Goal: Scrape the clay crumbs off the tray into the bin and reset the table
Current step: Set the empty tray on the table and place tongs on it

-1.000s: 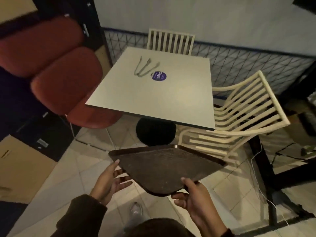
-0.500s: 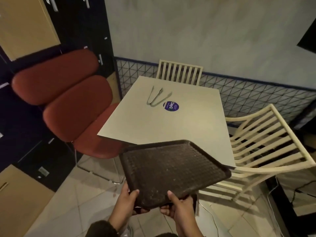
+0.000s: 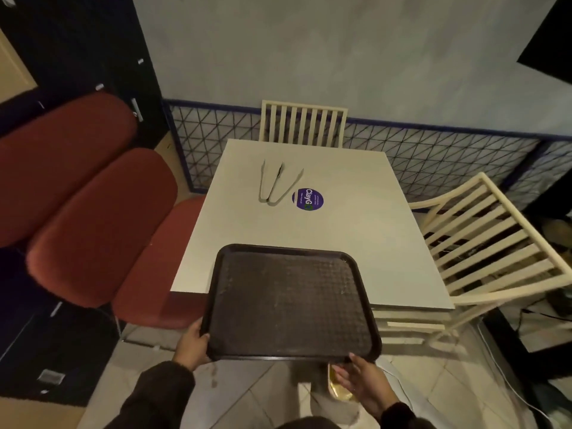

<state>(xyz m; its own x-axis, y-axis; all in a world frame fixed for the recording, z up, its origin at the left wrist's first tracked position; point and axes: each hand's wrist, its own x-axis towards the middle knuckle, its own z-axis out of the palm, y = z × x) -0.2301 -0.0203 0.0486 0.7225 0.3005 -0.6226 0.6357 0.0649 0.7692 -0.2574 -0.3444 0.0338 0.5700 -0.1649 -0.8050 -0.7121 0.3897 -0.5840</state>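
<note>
A dark brown tray [image 3: 291, 305] with a textured bottom and faint pale specks is held level, its far half over the near edge of the white square table [image 3: 340, 243]. My left hand [image 3: 192, 343] grips the tray's near left corner. My right hand [image 3: 362, 377] is at the near right corner, fingers under the rim, with a yellowish object [image 3: 339, 390] of unclear kind in the palm. No bin is in view.
Metal tongs [image 3: 275, 184] and a round purple sticker [image 3: 308, 199] lie on the table's far half. Cream slatted chairs stand behind the table [image 3: 301, 123] and at its right [image 3: 489, 243]. Red padded seats [image 3: 93, 224] line the left. White cables [image 3: 495, 382] run across the tiled floor.
The tray has been levelled and carried forward until it overlaps the table's near edge. Both hands have shifted to its near corners, and the view has moved closer to the table.
</note>
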